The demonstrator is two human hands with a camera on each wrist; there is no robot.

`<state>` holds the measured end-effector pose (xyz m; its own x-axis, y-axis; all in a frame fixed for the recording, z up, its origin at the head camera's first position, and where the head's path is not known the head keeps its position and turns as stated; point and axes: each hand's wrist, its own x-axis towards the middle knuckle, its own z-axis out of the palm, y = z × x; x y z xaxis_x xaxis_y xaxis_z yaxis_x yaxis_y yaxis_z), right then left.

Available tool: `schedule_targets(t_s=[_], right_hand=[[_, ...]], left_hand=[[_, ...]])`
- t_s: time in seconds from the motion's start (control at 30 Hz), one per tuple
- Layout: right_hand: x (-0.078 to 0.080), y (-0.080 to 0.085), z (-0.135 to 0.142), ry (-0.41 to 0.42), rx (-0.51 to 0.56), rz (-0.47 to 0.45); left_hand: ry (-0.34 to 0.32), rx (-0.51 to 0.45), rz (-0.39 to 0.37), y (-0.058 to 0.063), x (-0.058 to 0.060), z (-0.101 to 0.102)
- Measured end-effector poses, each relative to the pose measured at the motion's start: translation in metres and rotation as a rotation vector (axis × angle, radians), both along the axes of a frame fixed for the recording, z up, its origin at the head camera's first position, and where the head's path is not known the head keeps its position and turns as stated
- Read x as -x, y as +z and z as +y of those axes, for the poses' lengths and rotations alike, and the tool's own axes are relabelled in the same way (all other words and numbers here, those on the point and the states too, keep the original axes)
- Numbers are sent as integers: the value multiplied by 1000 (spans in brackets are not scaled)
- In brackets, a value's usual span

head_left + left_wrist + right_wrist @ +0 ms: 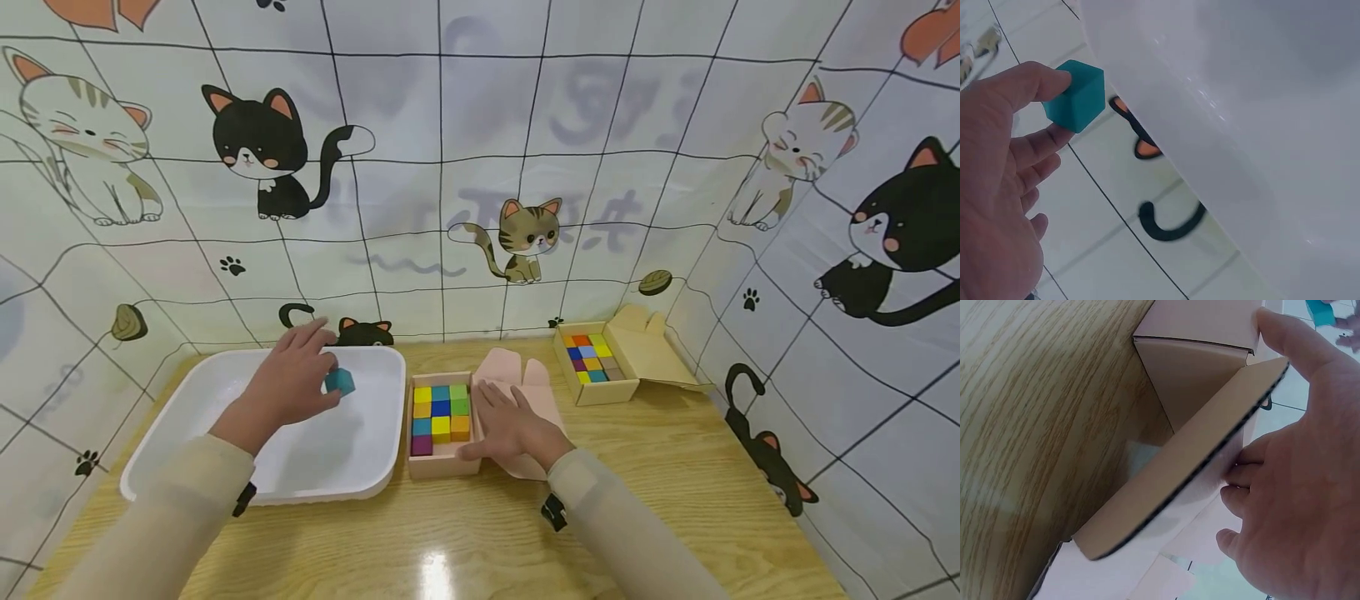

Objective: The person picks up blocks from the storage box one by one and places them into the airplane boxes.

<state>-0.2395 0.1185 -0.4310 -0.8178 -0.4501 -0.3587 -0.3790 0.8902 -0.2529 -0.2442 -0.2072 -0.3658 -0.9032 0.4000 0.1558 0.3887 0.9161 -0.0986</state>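
Note:
My left hand (288,375) pinches a teal cube (340,382) between thumb and fingers above the white tray (330,458). In the left wrist view the cube (1075,97) sits at the fingertips, beside the tray's rim. To the right of the tray stands an open pink cardboard box (444,467) holding rows of coloured cubes (441,407), with a gap at its near right end. My right hand (517,425) rests with extended fingers on the box's folded-back lid (501,367). Its thumb touches the box's near right side.
Farther back on the right stands a second, yellowish box (611,392), its lid (656,354) folded out and coloured cubes inside. A wooden table (480,542) carries everything. Cat-printed sheeting (405,200) walls off the back and both sides.

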Motion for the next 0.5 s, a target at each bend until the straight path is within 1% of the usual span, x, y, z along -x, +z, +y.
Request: schedule_targets(t_s=[0.1,0.27,0.4,0.5], right_hand=[[0,-1,1,-7,9,0],[0,-3,2,-14,33,3],[-1,-4,3,-11,40,19],[-2,-5,4,-4,44,27]], left_hand=[[-47,-11,13,1,0,19],[-125,-21,29,-1,0,48],[-176,-2,14,-3,-1,70],[-201,17,-19,-7,-1,86]])
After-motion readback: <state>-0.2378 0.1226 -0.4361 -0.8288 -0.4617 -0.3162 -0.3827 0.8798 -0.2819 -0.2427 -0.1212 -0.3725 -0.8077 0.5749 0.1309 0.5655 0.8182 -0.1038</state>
